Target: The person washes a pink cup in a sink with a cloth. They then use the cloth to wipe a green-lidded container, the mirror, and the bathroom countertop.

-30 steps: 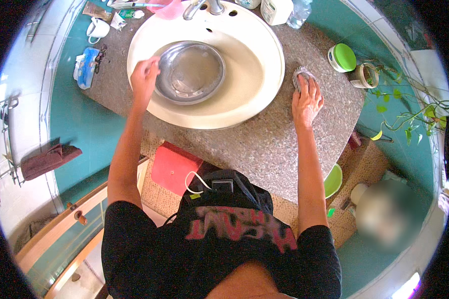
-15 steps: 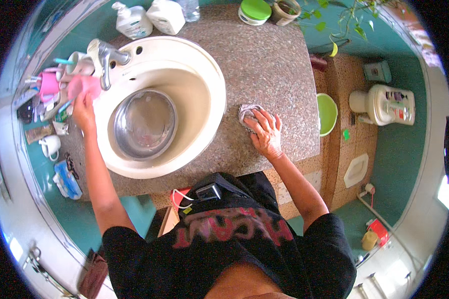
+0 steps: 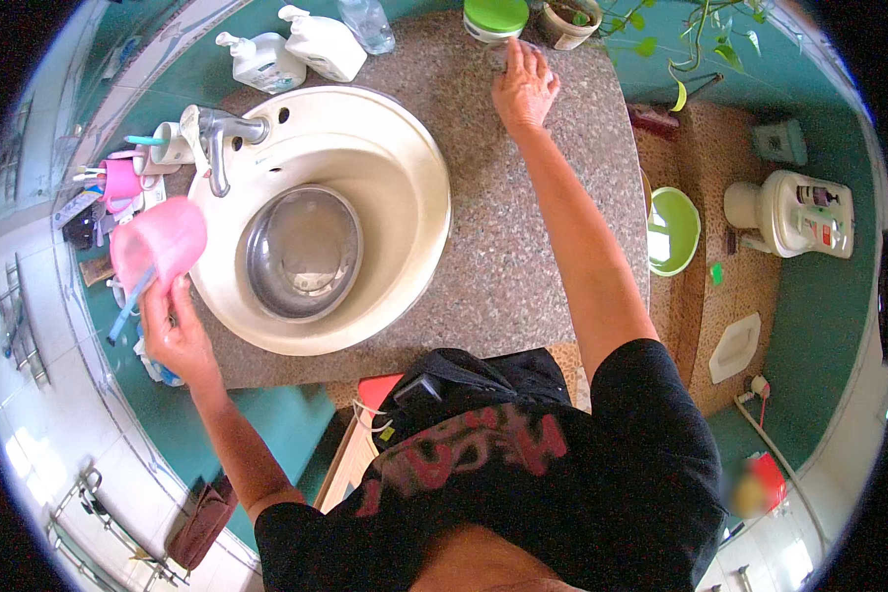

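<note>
My left hand (image 3: 180, 340) is closed on a pink plastic cup (image 3: 163, 237) with a slim blue-grey piece across its side, perhaps a handle. It holds the cup tilted above the counter's left end, beside the sink (image 3: 419, 217). At the back of the speckled stone counter (image 3: 523, 266), my right hand (image 3: 525, 94) presses a greyish cloth (image 3: 503, 57) onto the surface. The cloth is mostly covered by the fingers. Just behind it stand a green-lidded tub (image 3: 495, 17) and a plant pot (image 3: 568, 25). A round metal basin (image 3: 304, 254) lies in the sink.
Two white pump bottles (image 3: 266, 63) and a clear bottle (image 3: 367, 25) line the back wall. A faucet (image 3: 222, 133) rises at the sink's left rim, near a pink mug (image 3: 121, 184) and other toiletries. A green basin (image 3: 673, 232) and a toilet (image 3: 804, 212) are to the right.
My right hand has slid the cloth from mid-counter to the far edge by the green-lidded tub. My left hand has brought the pink cup nearer to me, away from the faucet.
</note>
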### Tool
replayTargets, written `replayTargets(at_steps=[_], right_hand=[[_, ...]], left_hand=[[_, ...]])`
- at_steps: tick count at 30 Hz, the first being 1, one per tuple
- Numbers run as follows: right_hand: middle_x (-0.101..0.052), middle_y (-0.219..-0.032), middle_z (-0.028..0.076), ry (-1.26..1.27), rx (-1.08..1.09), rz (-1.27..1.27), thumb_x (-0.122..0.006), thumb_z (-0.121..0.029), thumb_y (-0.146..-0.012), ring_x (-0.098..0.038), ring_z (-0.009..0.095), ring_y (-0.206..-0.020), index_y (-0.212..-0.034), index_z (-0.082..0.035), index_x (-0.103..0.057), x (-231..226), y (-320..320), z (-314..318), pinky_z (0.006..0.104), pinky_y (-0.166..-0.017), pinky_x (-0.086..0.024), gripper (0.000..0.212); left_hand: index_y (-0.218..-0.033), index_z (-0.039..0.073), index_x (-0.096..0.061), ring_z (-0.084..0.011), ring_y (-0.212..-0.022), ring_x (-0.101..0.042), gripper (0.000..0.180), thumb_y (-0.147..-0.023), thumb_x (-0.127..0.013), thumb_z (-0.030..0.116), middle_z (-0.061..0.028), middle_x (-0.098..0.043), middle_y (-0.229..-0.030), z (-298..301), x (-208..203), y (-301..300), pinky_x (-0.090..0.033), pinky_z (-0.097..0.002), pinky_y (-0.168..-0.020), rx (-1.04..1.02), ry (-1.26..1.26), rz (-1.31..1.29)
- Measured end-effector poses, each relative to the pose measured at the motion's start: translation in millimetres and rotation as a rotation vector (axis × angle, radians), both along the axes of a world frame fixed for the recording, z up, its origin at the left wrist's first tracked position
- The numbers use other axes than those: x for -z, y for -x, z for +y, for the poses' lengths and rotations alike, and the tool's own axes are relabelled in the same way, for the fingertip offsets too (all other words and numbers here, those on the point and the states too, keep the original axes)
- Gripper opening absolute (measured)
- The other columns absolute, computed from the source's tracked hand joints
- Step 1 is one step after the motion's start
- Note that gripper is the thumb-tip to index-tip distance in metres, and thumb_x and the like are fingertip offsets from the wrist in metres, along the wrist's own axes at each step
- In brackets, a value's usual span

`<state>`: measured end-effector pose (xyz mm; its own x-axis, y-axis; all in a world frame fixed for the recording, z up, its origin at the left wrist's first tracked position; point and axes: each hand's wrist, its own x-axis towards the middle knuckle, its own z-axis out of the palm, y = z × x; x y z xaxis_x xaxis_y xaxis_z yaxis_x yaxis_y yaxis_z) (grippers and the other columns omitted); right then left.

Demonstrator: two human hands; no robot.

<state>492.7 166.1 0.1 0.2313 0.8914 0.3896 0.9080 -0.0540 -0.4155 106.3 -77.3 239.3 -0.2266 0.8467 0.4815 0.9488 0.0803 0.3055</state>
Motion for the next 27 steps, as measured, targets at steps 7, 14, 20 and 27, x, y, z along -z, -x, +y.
replayTargets(at_steps=[7,14,20,27], right_hand=[[-0.049,-0.136,0.0,0.044,-0.405,-0.106,-0.059,-0.015,-0.079,-0.04,0.025,-0.13,-0.128,-0.025,-0.052,-6.4,-10.8,-16.1,0.0531,-0.104,-0.031,0.051],[-0.045,-0.139,0.0,0.2,-0.694,-0.071,-0.063,-0.014,-0.076,-0.038,0.025,-0.131,-0.127,-0.028,-0.054,-34.6,-27.2,-145.9,0.0522,-0.105,-0.031,0.053],[-0.051,-0.135,-0.001,0.278,-0.752,-0.088,-0.062,-0.017,-0.075,-0.041,0.022,-0.129,-0.11,-0.03,-0.065,-38.8,-73.8,-270.4,0.0514,-0.104,-0.031,0.037],[-0.056,-0.129,0.0,0.25,-0.832,-0.028,-0.057,-0.013,-0.076,-0.047,0.023,-0.123,-0.103,-0.027,-0.065,-29.6,-86.5,-283.3,0.0518,-0.105,-0.027,0.031]], left_hand=[[-0.098,0.0,-0.065,-0.0241,-0.081,-0.065,0.017,-0.082,-0.069,0.002,-0.0129,-0.066,-0.092,104.3,7.6,-116.6,-0.052,-0.0315,-0.074,0.406,-0.007,-0.089],[-0.097,0.01,-0.064,-0.0306,-0.084,-0.064,0.019,-0.085,-0.063,0.025,-0.0081,-0.066,-0.093,254.5,85.9,-227.8,-0.051,-0.0391,-0.068,0.6,-0.026,-0.008],[-0.1,0.013,-0.057,-0.0354,-0.081,-0.064,0.015,-0.088,-0.056,0.022,-0.0122,-0.065,-0.095,306.0,124.9,-285.7,-0.05,-0.0489,-0.061,0.542,0.067,-0.052],[-0.12,0.016,-0.054,-0.03,-0.082,-0.066,0.04,-0.083,-0.065,0.026,-0.01,-0.057,-0.116,254.8,105.0,-284.3,-0.056,-0.0398,-0.065,0.564,-0.227,-0.059]])
